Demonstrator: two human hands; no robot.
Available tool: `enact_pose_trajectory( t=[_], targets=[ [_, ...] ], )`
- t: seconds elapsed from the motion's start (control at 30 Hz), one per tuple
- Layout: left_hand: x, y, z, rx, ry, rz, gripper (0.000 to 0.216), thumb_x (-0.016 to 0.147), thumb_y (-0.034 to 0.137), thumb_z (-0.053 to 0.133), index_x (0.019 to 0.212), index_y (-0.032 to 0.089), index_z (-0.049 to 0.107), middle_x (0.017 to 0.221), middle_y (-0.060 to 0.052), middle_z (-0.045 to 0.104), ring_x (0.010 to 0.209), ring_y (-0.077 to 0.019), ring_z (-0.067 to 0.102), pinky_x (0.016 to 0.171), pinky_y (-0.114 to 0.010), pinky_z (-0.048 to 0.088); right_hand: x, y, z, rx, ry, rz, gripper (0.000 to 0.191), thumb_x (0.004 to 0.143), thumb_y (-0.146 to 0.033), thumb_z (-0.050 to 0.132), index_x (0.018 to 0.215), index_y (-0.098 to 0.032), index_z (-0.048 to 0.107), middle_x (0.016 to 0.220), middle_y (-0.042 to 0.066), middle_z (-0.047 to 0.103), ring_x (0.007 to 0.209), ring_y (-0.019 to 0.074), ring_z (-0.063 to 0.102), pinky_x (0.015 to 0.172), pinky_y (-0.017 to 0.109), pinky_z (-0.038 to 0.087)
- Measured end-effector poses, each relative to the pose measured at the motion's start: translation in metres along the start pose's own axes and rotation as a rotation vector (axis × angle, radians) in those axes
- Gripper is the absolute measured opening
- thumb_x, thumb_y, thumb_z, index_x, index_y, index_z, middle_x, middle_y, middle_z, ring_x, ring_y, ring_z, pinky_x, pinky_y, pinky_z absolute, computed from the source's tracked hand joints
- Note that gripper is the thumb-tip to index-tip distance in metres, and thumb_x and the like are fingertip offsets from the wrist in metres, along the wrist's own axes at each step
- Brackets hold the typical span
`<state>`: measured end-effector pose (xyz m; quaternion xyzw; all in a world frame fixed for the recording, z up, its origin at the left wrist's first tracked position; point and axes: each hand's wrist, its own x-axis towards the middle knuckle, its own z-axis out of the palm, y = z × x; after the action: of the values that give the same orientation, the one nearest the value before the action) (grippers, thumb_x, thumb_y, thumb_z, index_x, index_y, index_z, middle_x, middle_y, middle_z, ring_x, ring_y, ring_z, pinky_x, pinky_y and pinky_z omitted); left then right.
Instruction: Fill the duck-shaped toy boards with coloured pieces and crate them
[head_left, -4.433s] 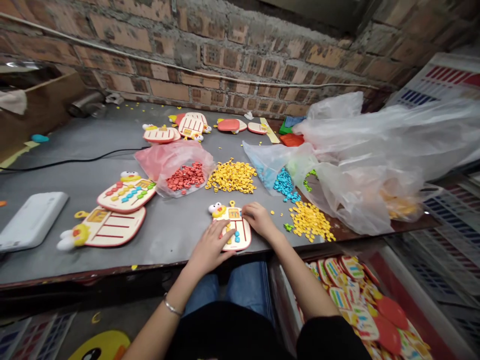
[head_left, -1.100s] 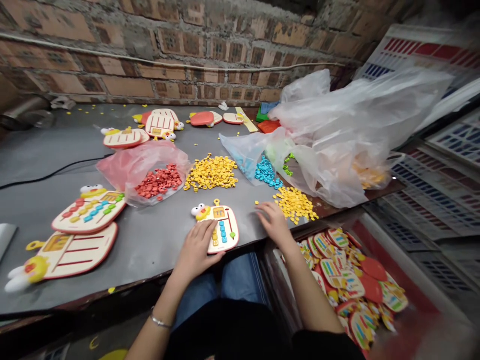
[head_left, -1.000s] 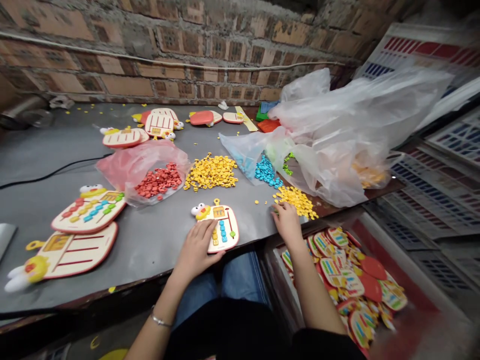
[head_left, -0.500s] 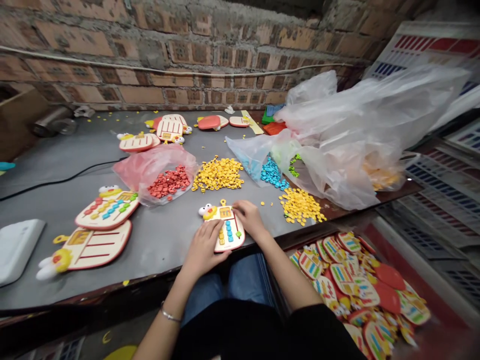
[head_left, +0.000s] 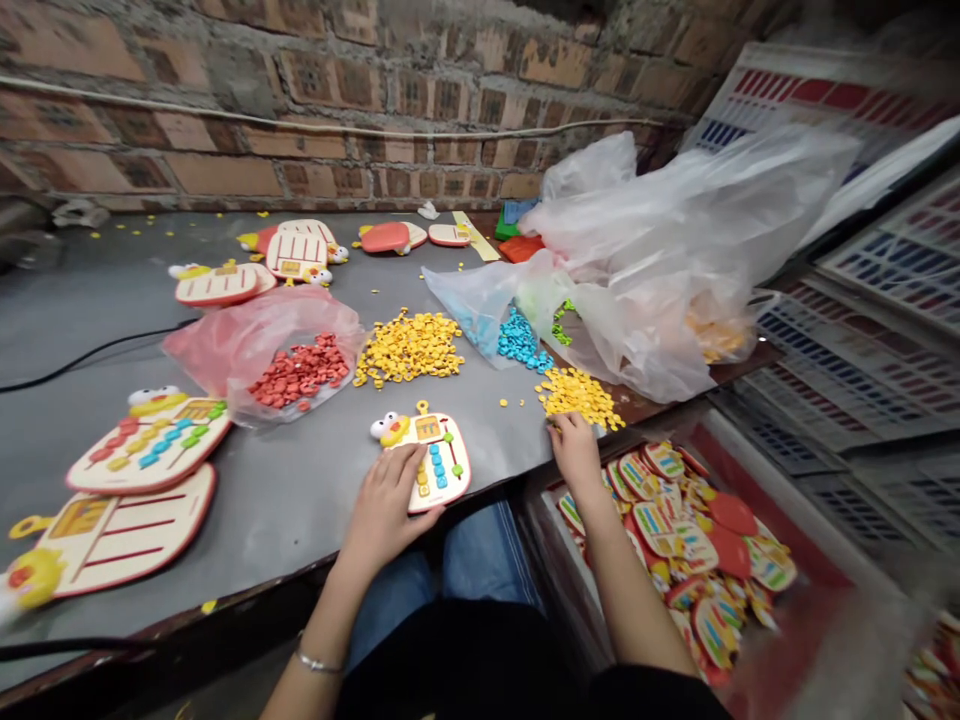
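A cream duck-headed toy board [head_left: 451, 470] with a red rim lies near the table's front edge. Yellow and blue beads sit in its slots, and two green ones are on the right-hand slot. My left hand [head_left: 384, 505] holds the board by its left side, fingers over the face and thumb along the lower edge, covering part of it. My right hand [head_left: 576, 455] is at the near edge of the right pile of yellow pieces [head_left: 581, 395], its fingers curled together. Whatever lies between those fingertips is hidden.
Red beads [head_left: 300, 372] spill from a pink bag; yellow beads [head_left: 411, 345] lie beside them. Blue beads [head_left: 519, 340] and green beads [head_left: 562, 322] sit in clear bags. Two boards [head_left: 142, 530] are stacked at left. A bin [head_left: 795, 570] of finished-looking boards stands below right.
My right hand has left the toy board and moved right to the yellow pile. A second green bead now shows on the board's right slot. The view has shifted slightly.
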<state>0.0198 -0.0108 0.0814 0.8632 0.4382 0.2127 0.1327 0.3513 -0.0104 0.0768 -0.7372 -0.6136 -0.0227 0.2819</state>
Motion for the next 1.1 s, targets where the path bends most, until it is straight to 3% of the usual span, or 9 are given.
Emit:
enact_pose_trajectory(
  t=[0.13, 0.23, 0.43, 0.63, 0.77, 0.9, 1.0, 1.1],
  targets=[
    [0.001, 0.001, -0.001, 0.007, 0.007, 0.000, 0.069, 0.080, 0.040, 0.060, 0.141, 0.020, 0.034, 0.139, -0.013, 0.044, 0.129, -0.0317, 0.040, 0.106, -0.048, 0.034, 0.009, 0.002, 0.003, 0.111, -0.018, -0.036, 0.017, 0.084, -0.016, 0.048, 0.085, -0.017, 0.065, 0.087, 0.010, 0.061, 0.085, 0.0251, 0.056, 0.079, 0.039, 0.047],
    [0.001, 0.001, -0.001, 0.004, 0.013, 0.008, 0.069, 0.080, 0.040, 0.060, 0.141, 0.020, 0.035, 0.139, -0.012, 0.045, 0.129, -0.0315, 0.041, 0.106, -0.047, 0.035, 0.017, -0.033, 0.009, 0.299, -0.022, -0.122, 0.016, 0.084, -0.015, 0.050, 0.091, -0.018, 0.064, 0.091, 0.009, 0.063, 0.086, 0.0236, 0.059, 0.080, 0.038, 0.048],
    [-0.001, 0.003, -0.001, 0.008, 0.010, -0.015, 0.067, 0.079, 0.039, 0.061, 0.140, 0.021, 0.037, 0.139, -0.012, 0.044, 0.129, -0.0313, 0.040, 0.106, -0.048, 0.035, 0.029, -0.112, 0.042, 0.644, -0.233, -0.292, 0.015, 0.079, -0.007, 0.056, 0.086, -0.018, 0.063, 0.087, 0.005, 0.065, 0.080, 0.0173, 0.061, 0.075, 0.030, 0.050],
    [0.000, 0.002, 0.000, 0.017, 0.012, 0.005, 0.066, 0.081, 0.038, 0.060, 0.141, 0.021, 0.036, 0.139, -0.012, 0.044, 0.129, -0.0310, 0.040, 0.106, -0.048, 0.035, 0.033, -0.127, 0.065, 0.504, -0.270, -0.425, 0.019, 0.079, 0.000, 0.054, 0.083, -0.017, 0.064, 0.085, 0.006, 0.068, 0.086, 0.0186, 0.059, 0.082, 0.032, 0.048],
    [0.000, -0.003, 0.004, 0.033, 0.047, 0.044, 0.066, 0.081, 0.039, 0.060, 0.140, 0.021, 0.037, 0.137, -0.013, 0.046, 0.127, -0.0319, 0.043, 0.105, -0.049, 0.036, 0.015, -0.124, 0.045, 0.383, -0.271, -0.503, 0.015, 0.083, -0.007, 0.058, 0.090, -0.018, 0.066, 0.094, 0.007, 0.070, 0.099, 0.0224, 0.056, 0.088, 0.037, 0.047],
    [0.000, -0.006, 0.007, 0.030, 0.065, 0.040, 0.065, 0.081, 0.040, 0.059, 0.140, 0.023, 0.039, 0.137, -0.012, 0.047, 0.125, -0.0318, 0.045, 0.103, -0.048, 0.038, 0.013, -0.099, 0.016, 0.495, -0.303, -0.545, 0.013, 0.087, -0.015, 0.058, 0.093, -0.021, 0.067, 0.096, 0.004, 0.071, 0.097, 0.0195, 0.059, 0.090, 0.035, 0.046],
    [0.000, -0.006, 0.007, 0.029, 0.069, 0.038, 0.064, 0.080, 0.040, 0.060, 0.140, 0.024, 0.040, 0.136, -0.011, 0.048, 0.125, -0.0315, 0.046, 0.103, -0.048, 0.039, 0.048, -0.047, -0.001, 0.506, -0.061, -0.277, 0.016, 0.089, -0.021, 0.052, 0.093, -0.021, 0.068, 0.096, 0.005, 0.070, 0.093, 0.0196, 0.062, 0.086, 0.035, 0.048],
    [0.000, -0.007, 0.008, 0.039, 0.080, 0.040, 0.064, 0.080, 0.040, 0.060, 0.139, 0.025, 0.041, 0.136, -0.010, 0.049, 0.124, -0.0312, 0.047, 0.103, -0.047, 0.039, 0.107, 0.019, -0.007, 0.275, 0.126, 0.054, 0.022, 0.088, -0.019, 0.047, 0.094, -0.016, 0.068, 0.100, 0.010, 0.069, 0.095, 0.0206, 0.062, 0.084, 0.031, 0.048]
  ],
)
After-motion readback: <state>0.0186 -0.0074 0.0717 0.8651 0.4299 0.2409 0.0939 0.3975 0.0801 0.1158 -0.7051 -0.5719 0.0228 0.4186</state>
